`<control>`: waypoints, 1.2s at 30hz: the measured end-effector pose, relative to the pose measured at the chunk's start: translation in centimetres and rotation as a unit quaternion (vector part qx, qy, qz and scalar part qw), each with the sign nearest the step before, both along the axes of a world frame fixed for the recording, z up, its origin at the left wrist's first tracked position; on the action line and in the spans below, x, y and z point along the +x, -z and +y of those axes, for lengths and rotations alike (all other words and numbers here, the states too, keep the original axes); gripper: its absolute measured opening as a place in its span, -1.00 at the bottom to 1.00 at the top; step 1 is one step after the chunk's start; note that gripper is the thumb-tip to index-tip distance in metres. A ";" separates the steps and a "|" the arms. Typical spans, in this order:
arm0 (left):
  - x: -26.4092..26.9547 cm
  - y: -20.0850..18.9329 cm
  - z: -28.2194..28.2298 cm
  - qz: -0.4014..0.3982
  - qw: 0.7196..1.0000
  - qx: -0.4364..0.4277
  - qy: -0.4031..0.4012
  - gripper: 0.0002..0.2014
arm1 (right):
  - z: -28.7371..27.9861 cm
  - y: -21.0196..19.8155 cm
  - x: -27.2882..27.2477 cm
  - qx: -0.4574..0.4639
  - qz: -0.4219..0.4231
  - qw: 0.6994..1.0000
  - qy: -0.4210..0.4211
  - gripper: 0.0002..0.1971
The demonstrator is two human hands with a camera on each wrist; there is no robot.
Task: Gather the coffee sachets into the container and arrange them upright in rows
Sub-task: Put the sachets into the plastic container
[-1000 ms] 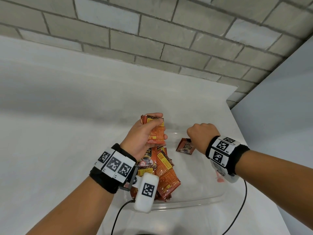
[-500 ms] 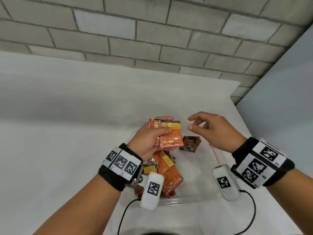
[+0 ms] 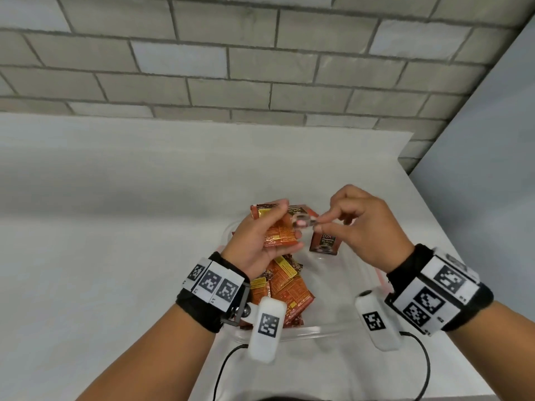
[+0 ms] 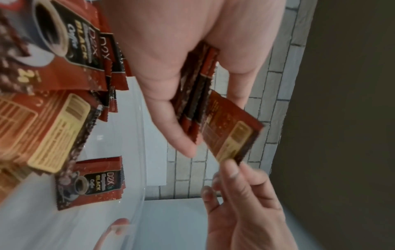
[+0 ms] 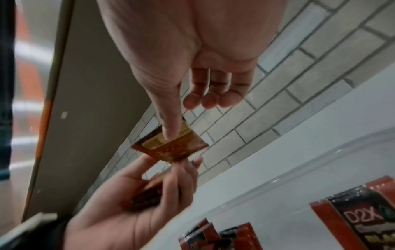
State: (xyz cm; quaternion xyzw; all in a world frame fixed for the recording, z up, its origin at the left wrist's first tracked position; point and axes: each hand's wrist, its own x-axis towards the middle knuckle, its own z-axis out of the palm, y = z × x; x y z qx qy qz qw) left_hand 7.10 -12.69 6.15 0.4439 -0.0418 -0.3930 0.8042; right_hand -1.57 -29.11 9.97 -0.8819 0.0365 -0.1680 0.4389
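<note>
Opened on the left with a broad run of white desk (image 3: pixel 101 227), room enough there for an elbow to swing out. Kept the left hand (image 3: pixel 260 244) raised over the container, grip curled round a small stack of sachets (image 3: pixel 279 237), edges bunched between thumb and fingers. Left a loose pile of sachets (image 3: pixel 285 287) lying flat and overlapped beneath that wrist, on the near-left floor of the clear container (image 3: pixel 304 332). Came then to the change: lifted the right hand (image 3: pixel 367 227) away from the dark sachet at the far side, where it had been a second ago, opened it on the way across, and closed thumb and forefinger on a single sachet (image 5: pixel 171 145) at the edge of the left hand's stack, other fingers loosely curled. Looked like a one-by-one feed, probably: peel from the stack, then stand it in the row. Left the dark sachet (image 3: pixel 324 243) on end near the far wall, standing or leaning, hard to tell which, with bare floor to its right and towards the near rim. Meant little of the arranging done, judging by that pile. Noted low transparent walls, easy to clip, so a descent from straight above seemed wise. Finished at the right with a grey panel (image 3: pixel 477 183) beside the desk edge, tighter room for that forearm.
</note>
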 end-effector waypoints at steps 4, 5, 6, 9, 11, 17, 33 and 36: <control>-0.1 -0.1 0.1 -0.011 0.999 -0.006 -0.040 -0.67 | 0.3 1.0 -0.5 -0.050 0.064 0.995 -0.055 -0.88; -0.1 -0.1 0.2 -0.020 0.999 -0.002 -0.042 -0.68 | 0.3 1.0 -0.7 -0.053 0.069 0.995 -0.055 -0.87; 0.0 0.0 0.3 -0.027 0.999 0.002 -0.041 -0.69 | 0.3 0.9 -0.8 -0.054 0.065 0.995 -0.050 -0.86; -0.3 0.1 0.4 -0.062 0.997 0.028 -0.025 -0.69 | 0.0 0.2 -0.6 -0.099 0.035 0.994 -0.008 -0.81; -0.6 0.1 0.2 -0.083 0.996 0.039 -0.005 -0.69 | -0.2 -0.3 0.0 -0.136 0.043 0.990 0.004 -0.74; -1.6 0.0 -0.6 -0.117 0.992 0.053 0.019 -0.68 | -0.4 -2.1 0.9 -0.152 0.166 0.973 -0.043 -0.74; -0.3 0.6 1.2 -0.065 0.995 0.063 -0.031 -0.68 | -3.7 2.9 3.6 -0.389 0.411 0.824 -0.030 -0.88; 0.0 0.5 1.5 -0.064 0.995 0.062 -0.034 -0.70 | -3.4 3.0 4.3 -0.425 0.413 0.805 -0.034 -0.87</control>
